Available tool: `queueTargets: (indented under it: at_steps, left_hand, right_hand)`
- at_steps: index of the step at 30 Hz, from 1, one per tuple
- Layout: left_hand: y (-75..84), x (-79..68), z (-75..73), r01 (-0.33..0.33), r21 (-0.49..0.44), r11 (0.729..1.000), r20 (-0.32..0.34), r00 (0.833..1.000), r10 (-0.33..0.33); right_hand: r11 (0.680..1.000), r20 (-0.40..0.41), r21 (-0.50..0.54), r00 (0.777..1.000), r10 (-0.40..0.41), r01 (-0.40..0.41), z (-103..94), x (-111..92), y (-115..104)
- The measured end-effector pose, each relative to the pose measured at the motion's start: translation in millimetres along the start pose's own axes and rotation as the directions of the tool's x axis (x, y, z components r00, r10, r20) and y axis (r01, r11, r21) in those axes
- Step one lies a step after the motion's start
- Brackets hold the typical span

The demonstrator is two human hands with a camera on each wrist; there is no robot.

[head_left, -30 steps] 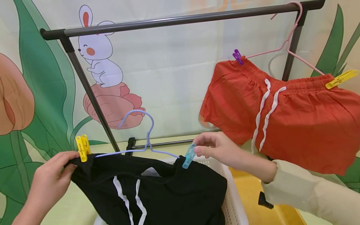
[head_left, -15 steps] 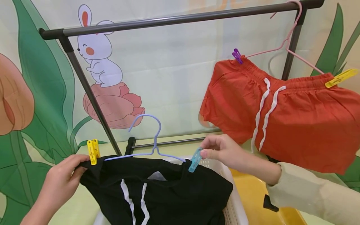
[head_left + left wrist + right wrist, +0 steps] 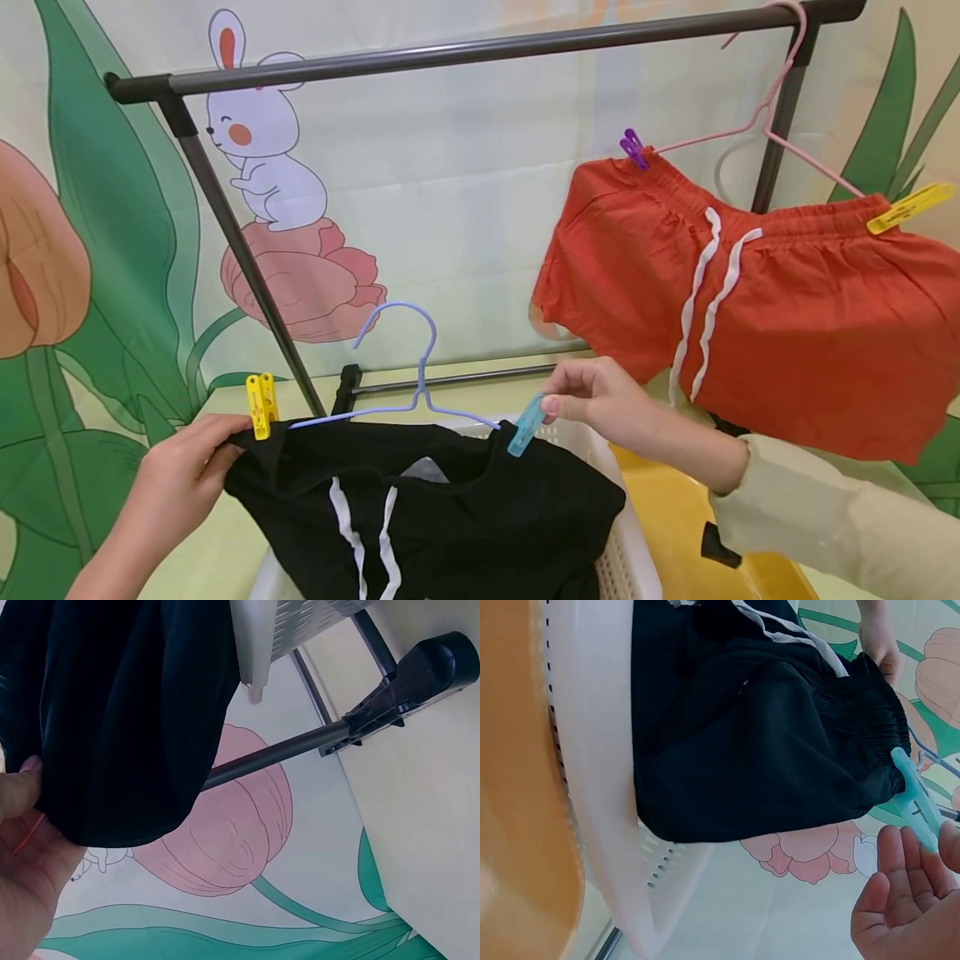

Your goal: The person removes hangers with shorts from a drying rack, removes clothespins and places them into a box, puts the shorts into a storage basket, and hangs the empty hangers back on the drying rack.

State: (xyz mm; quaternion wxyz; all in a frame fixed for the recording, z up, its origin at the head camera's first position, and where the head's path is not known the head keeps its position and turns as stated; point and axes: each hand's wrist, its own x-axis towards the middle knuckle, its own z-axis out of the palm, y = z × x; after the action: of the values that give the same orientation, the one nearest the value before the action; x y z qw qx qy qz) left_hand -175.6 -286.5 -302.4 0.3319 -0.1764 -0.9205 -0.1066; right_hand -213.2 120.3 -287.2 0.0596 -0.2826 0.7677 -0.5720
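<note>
Black shorts (image 3: 487, 517) with white drawstrings hang from a light-blue hanger (image 3: 422, 390), above a white basket (image 3: 633, 554). My left hand (image 3: 180, 471) pinches the left end of the waistband, beside a yellow clothespin (image 3: 259, 408) fixed there. In the left wrist view, thumb and fingers hold the edge of the dark cloth (image 3: 127, 727). At the other end, a light-blue clothespin (image 3: 527, 425) grips waistband and hanger. Its upper end is between the thumb and fingers of my right hand (image 3: 611, 404). The hanger's hook is free, below the rack's bar.
A dark metal rack bar (image 3: 450, 57) crosses the top. Orange-red shorts (image 3: 810, 342) hang at its right on a pink hanger (image 3: 768, 108), held by purple (image 3: 633, 150) and yellow (image 3: 909, 208) clothespins. A yellow tub (image 3: 667, 492) stands right of the basket.
Both hands have shifted right and slightly down with the black shorts, hanger and clothespins, mostly in the first half second. The grips look the same, and the orange-red shorts stay in place.
</note>
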Motion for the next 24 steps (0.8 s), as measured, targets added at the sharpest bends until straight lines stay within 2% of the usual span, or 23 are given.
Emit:
queueTargets:
  at_steps: [8,24]
  left_hand:
    - [-1.7,-1.5,3.3,-0.04,-0.016,0.999,-0.047,0.998,0.04]
    - [1.1,0.9,8.3,-0.072,-0.017,0.997,-0.056,0.996,0.071]
  right_hand:
    - [1.0,-0.046,0.004,0.999,0.017,-0.017,-0.7,0.7,2.0]
    - [0.999,-0.108,0.028,0.994,0.033,-0.03,-7.2,-3.1,4.6]
